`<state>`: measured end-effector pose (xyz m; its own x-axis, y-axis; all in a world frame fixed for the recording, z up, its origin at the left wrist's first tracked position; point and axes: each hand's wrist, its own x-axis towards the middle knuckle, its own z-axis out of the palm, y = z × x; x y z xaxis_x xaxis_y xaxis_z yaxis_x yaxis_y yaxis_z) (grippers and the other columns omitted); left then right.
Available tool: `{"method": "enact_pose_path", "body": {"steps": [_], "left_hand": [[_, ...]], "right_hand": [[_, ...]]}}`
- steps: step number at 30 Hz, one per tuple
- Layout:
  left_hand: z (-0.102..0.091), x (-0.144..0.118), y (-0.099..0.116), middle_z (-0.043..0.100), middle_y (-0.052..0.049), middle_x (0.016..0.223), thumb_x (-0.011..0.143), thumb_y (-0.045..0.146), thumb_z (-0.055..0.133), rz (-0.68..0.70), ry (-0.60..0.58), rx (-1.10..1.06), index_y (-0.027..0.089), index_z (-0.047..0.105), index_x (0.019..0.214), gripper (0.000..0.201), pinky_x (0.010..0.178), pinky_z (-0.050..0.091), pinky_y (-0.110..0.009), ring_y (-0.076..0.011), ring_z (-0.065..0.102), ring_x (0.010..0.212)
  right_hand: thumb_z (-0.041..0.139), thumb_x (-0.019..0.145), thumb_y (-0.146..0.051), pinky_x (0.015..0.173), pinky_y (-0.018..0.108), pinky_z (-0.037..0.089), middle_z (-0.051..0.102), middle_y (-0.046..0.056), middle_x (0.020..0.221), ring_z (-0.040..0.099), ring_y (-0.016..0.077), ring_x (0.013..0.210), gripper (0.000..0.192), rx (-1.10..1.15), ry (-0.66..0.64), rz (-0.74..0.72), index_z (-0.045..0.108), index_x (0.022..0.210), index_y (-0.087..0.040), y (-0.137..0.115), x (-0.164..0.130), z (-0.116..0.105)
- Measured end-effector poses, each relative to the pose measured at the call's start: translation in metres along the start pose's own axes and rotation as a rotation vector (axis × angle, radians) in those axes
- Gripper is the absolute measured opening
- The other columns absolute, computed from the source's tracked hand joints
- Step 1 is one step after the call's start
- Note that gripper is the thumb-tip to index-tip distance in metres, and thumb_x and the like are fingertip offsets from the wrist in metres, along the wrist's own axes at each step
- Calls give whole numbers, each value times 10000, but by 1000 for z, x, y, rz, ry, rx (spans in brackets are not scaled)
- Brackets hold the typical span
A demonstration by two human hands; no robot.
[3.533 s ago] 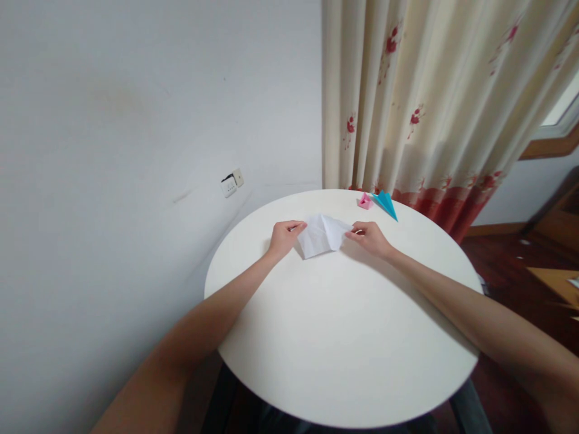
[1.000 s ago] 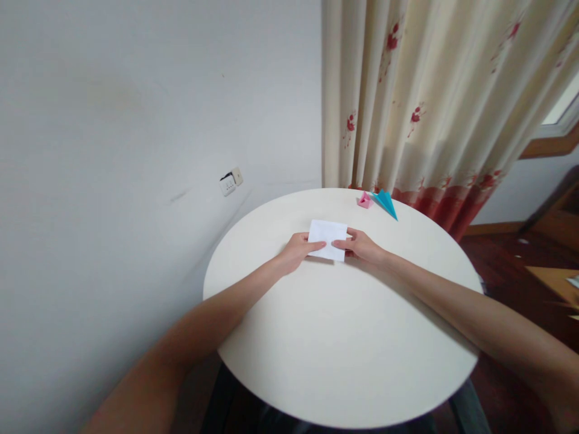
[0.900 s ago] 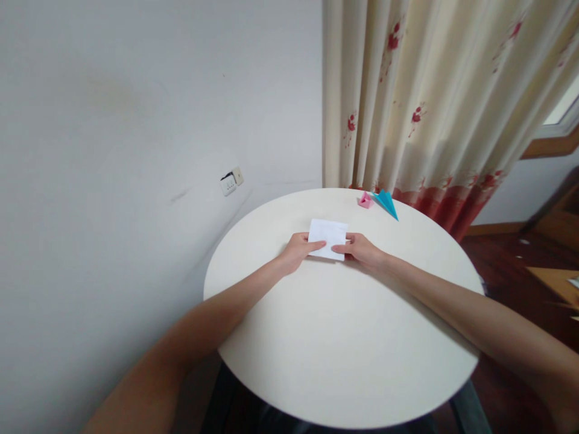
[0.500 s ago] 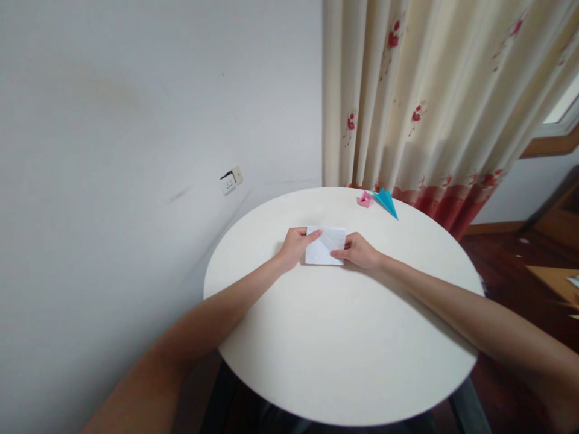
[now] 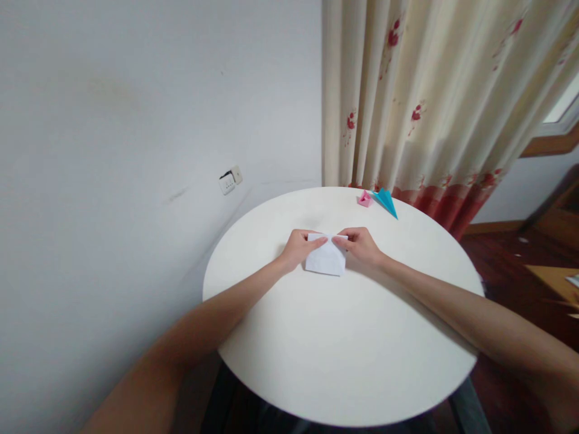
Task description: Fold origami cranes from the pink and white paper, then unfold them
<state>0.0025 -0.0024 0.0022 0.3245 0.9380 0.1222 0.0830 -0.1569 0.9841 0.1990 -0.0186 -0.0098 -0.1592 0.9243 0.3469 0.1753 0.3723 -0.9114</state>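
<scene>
A folded sheet of white paper (image 5: 324, 259) is held up between both hands over the middle of the round white table (image 5: 348, 337). My left hand (image 5: 298, 248) pinches its upper left part, thumb on the near face and fingers behind. On the other side, my right hand (image 5: 360, 246) grips the upper right edge in the same way. The two thumb tips lie close together near the top middle of the paper. The fingers behind the sheet are mostly hidden.
At the table's far edge lie a small pink folded-paper piece (image 5: 364, 199) and a blue paper plane (image 5: 386, 203). A white wall with a socket (image 5: 227, 183) stands to the left. A patterned curtain (image 5: 420, 108) hangs behind the table.
My right hand has moved from the paper's right side up to its top edge, its thumb now beside the left thumb. The paper has tilted and shifted slightly toward me.
</scene>
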Motion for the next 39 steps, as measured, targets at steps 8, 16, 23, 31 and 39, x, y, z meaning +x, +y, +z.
{"method": "enact_pose_path", "body": {"steps": [8,16,23,31,39], "left_hand": [[0,-1,3,737,-103,816,639,428,788,22,24,40,95,744,834,388,578,486,-261,-206,663,689],[-2,2,1,738,-117,848,630,408,800,2,80,-35,87,741,868,405,616,491,-277,-207,664,709],[-2,1,1,735,-114,819,621,406,807,-1,74,-66,87,741,843,394,598,475,-268,-196,655,679],[-2,4,-2,734,-114,814,660,441,772,13,45,-56,88,744,817,387,589,456,-262,-182,638,661],[-7,9,0,728,-111,804,644,499,767,28,69,-180,97,743,804,433,738,507,-339,-208,652,745]], "right_hand": [[632,765,-448,506,238,339,617,16,599,464,112,543,341,-52,23,-30,712,712,-121,2,0,1],[582,800,-512,534,253,388,608,40,575,504,125,535,418,-49,195,-50,641,627,-136,6,7,-12],[614,758,-559,529,246,388,614,29,653,514,125,583,428,65,77,4,670,749,-134,2,5,-6],[696,672,-498,501,240,299,506,-24,536,407,92,526,378,49,48,41,639,631,-127,1,3,0],[705,668,-501,502,242,310,524,-16,547,422,99,528,377,56,143,40,614,610,-140,6,7,-8]]}}
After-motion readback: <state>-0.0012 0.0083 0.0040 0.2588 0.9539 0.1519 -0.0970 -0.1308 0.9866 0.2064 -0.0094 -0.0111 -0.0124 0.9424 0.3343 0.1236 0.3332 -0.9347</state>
